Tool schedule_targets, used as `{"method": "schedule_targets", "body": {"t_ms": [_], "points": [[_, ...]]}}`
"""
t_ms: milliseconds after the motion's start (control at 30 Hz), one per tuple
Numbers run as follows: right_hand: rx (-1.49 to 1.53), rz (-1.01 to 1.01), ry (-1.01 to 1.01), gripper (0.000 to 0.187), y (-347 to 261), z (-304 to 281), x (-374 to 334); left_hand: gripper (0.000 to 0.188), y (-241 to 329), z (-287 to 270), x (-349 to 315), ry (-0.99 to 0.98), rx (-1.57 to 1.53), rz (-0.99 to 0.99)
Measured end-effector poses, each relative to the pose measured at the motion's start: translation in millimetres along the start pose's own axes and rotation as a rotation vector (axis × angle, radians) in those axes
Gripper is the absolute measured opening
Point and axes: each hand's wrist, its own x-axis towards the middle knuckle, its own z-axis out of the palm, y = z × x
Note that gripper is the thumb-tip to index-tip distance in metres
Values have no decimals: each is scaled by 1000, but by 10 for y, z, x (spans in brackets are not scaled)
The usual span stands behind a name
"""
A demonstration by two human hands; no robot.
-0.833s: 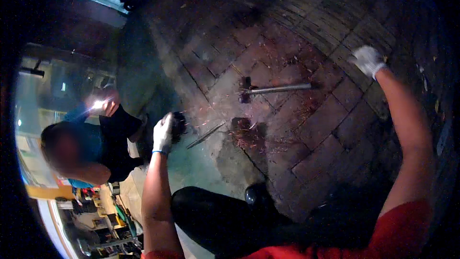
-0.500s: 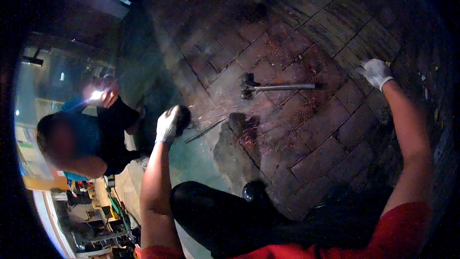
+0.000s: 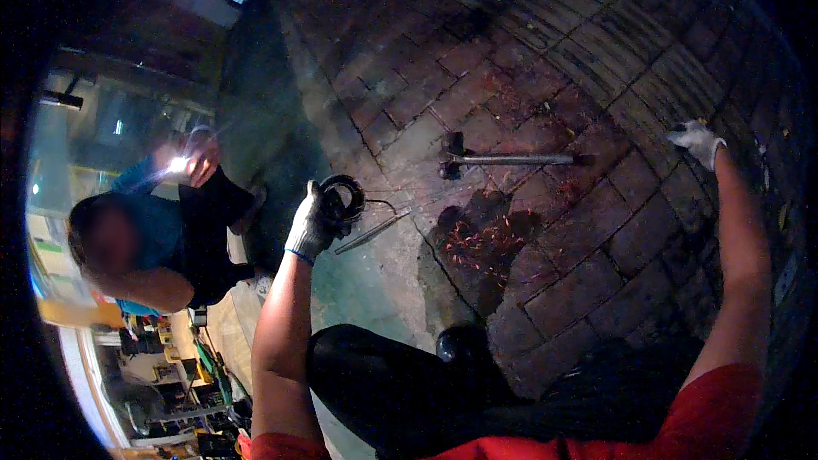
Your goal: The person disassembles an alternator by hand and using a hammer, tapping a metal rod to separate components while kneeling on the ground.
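Observation:
My left hand point(image 3: 311, 226), in a white glove, grips a black coil of cable point(image 3: 342, 198) held out over the brick paving point(image 3: 588, 273). My right hand point(image 3: 699, 140), also gloved, is stretched far out to the right and holds nothing; its fingers look loosely apart. A hammer point(image 3: 503, 158) with a long grey handle lies flat on the bricks between my hands. A thin metal rod point(image 3: 371, 232) lies just right of my left hand. My dark-trousered knee point(image 3: 400, 383) is below.
A person in a blue top point(image 3: 145, 238) crouches at the left and shines a bright light point(image 3: 177, 165). A hole of broken, reddish rubble point(image 3: 481, 243) sits in the paving below the hammer. A lit shop interior with shelves point(image 3: 162, 383) shows at the lower left.
My left hand has lifted the black coil slightly up and right. My right arm has swung further right and down. The person at the left keeps shining the light.

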Motion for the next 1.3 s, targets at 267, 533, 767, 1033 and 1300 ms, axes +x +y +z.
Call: {"method": "schedule_targets", "body": {"t_ms": [267, 533, 767, 1033, 1300], "points": [[-356, 154, 646, 65, -148, -604, 110, 68, -154, -64, 346, -206, 108, 15], [245, -866, 154, 43, -3361, 1184, -1148, 79, 191, 667, -186, -197, -43, -3], [-645, -912, -1, 37, -3977, 2274, -1892, 88, 221, 1005, -97, -219, 161, 123], [-286, -1153, -126, 26, -3766, 2323, -1648, 85, 225, 1108, -166, -207, 128, 96], [172, -878, -204, 43, -3714, 1962, -1675, 85, 220, 1063, -76, -328, 29, 110]]}}
